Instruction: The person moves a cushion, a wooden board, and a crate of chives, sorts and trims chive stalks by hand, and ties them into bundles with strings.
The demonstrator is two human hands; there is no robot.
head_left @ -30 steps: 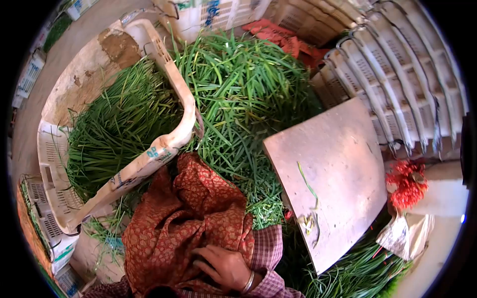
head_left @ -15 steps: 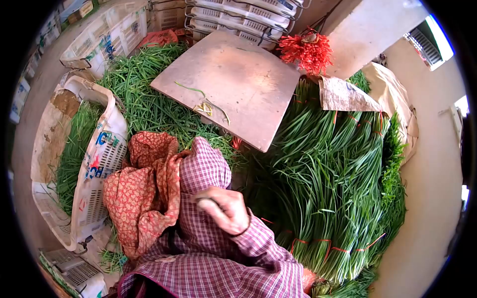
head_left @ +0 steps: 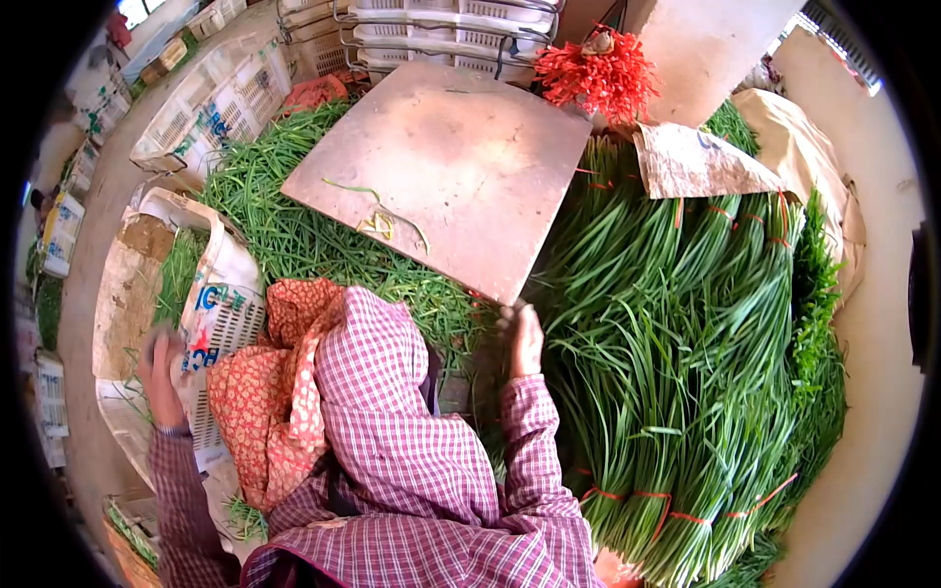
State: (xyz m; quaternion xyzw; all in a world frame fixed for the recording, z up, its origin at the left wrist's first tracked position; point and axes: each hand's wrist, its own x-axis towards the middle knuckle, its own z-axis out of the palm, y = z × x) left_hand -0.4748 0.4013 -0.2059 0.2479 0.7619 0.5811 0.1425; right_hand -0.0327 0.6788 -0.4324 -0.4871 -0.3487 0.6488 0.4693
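Note:
My left hand (head_left: 163,380), a little blurred, is raised at the white plastic crate (head_left: 231,306), fingers stretched up and apart with nothing seen in them. Inside that crate lie long green chive-like leaves (head_left: 179,272). My right hand (head_left: 524,338) reaches forward to the near corner of a square board (head_left: 461,137); its fingers look extended and hold nothing that shows. I cannot tell whether it touches the corner. To its right lie bundles of long green leaves (head_left: 647,363), tied with red bands. A few stray stems (head_left: 377,216) rest on the board.
Loose cut greens (head_left: 294,220) are heaped behind and left of the board. Red ties (head_left: 598,83) hang in a bunch by a pillar (head_left: 706,59). White trays (head_left: 431,39) are stacked at the back. A patterned red cloth (head_left: 257,412) lies over my left leg. A pale wall stands at right.
My right hand has gone from above my lap forward to the board's corner. My left hand has come into view beside the crate. The view has shifted slightly.

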